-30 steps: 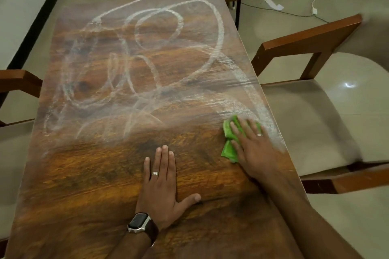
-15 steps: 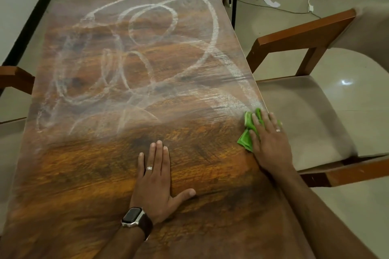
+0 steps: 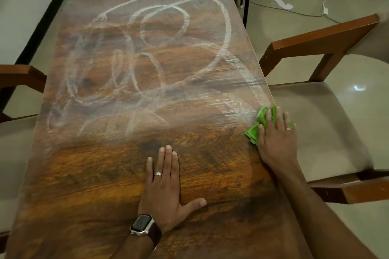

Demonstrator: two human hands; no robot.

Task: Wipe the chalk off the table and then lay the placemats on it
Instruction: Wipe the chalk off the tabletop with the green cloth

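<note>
With the right hand [image 3: 275, 139] pressing flat on the green cloth [image 3: 255, 130] at the bench [image 3: 105, 174] edge, it could slip off; left hand [image 3: 164, 187] flat, bracing.

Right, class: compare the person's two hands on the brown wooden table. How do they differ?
The left hand lies flat on bare wood mid-table and wears a dark wristwatch; the right hand presses a crumpled green cloth at the table's right edge, beside smeared white chalk marks. No watch shows on its wrist. Both have straight fingers and a ring.
</note>
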